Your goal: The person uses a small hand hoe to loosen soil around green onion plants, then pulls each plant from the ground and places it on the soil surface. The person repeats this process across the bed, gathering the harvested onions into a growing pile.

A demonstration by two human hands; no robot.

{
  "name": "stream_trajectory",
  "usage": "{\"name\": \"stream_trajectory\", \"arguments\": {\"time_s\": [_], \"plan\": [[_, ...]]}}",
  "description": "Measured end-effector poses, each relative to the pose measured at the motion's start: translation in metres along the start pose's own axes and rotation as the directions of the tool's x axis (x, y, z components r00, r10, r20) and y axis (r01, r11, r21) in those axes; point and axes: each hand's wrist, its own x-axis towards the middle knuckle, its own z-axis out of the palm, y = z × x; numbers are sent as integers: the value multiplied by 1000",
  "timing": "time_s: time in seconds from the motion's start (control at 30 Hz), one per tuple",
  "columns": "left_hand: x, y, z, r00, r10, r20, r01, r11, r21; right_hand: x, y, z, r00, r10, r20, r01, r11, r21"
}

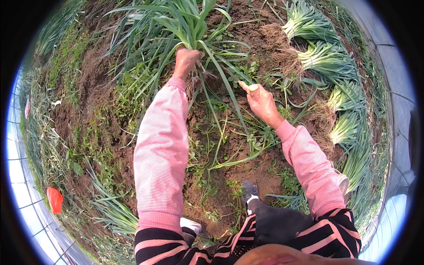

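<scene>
My left hand (187, 59) grips a bunch of leafy green plants (190, 26), like Chinese chives or leeks, near their base. Pale brown roots hang below that hand. To the right, my right hand (263, 102) is closed around the handle of a slim tool (236, 77), which points up and left towards the bunch. Its far end lies near the soil, and its exact kind cannot be told. A pale green round thing (253, 87) shows at the top of the right fist. Long leaves arch down between the two hands.
Several bundles of the same plants (326, 61) lie along the right with roots facing inward. More cut plants (114, 210) lie at lower left. An orange-red object (55, 200) is at far left. Low weeds grow on brown soil (232, 179). My feet stand below.
</scene>
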Motion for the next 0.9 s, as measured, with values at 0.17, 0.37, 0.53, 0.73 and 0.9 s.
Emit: {"name": "stream_trajectory", "arguments": {"time_s": [0.17, 0.37, 0.53, 0.73, 0.9], "plan": [[-8, 4, 61, 969, 90, 228, -204, 813, 546, -43, -14, 15, 998, -41, -52, 44, 998, 53], [-8, -28, 77, 937, -3, 348, -269, 629, 729, -8, -63, -21, 980, 156, 120, -176, 968, 181], [-4, -20, 74, 948, 41, 316, -264, 659, 705, 7, 2, 23, 983, -180, -25, 180, 983, -24], [-4, -1, 54, 884, -238, 402, -225, 537, 813, -5, 49, 46, 983, -176, 54, 181, 978, -108], [-13, -1, 32, 871, -193, 452, -168, 747, 643, 8, 33, -41, 959, 145, 243, -212, 937, 277]]}}
